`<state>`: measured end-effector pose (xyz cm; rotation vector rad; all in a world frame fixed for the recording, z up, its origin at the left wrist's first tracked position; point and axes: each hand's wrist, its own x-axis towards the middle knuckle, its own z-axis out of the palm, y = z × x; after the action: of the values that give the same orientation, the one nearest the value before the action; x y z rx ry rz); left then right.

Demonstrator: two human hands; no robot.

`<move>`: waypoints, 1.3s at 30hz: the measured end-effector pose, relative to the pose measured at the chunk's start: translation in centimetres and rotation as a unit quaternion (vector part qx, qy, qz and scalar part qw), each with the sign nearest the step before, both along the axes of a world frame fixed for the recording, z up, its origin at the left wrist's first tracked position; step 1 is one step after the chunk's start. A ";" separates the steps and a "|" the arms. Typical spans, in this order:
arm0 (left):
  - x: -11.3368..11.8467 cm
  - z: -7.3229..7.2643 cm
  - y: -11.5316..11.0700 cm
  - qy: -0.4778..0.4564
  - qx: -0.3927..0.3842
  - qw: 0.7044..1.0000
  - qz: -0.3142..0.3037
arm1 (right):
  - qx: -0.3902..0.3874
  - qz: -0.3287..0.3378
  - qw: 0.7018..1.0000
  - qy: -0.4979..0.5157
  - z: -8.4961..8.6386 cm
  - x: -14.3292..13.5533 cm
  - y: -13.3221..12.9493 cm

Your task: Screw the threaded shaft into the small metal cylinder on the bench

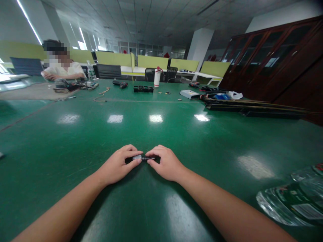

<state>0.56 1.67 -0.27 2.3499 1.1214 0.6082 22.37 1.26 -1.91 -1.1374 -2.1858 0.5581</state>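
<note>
A small slim object, silver at its left end and black at its right (143, 158), lies level just above or on the green tabletop (141, 131). My left hand (122, 163) pinches its silver end between thumb and fingers. The black end is between the thumb and fingers of my right hand (165, 163). Both hands rest low over the table, their fingertips close together but apart. The fingers hide part of each end.
Clear plastic bottles (292, 201) are at the right edge. Farther back are a white flask (157, 78), a black block (143, 89), a power tool (120, 84), a silver box (189, 94) and long dark strips (252, 108). A person (64, 69) sits at the far left.
</note>
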 end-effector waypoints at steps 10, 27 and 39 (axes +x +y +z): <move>0.1 -0.3 0.1 0.026 -0.001 1.000 0.001 | 0.005 0.007 1.000 -0.021 -0.5 0.0 0.2; 0.1 -0.1 0.0 0.032 0.008 0.999 -0.004 | 0.011 -0.015 1.000 -0.018 -0.1 0.0 0.0; 0.3 -0.2 -0.1 0.024 0.020 0.999 0.012 | 0.004 -0.035 0.999 -0.027 0.0 0.0 0.0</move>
<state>0.81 1.61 -0.45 2.4006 1.1694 0.5899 22.39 1.25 -1.91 -1.2327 -2.1838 0.4936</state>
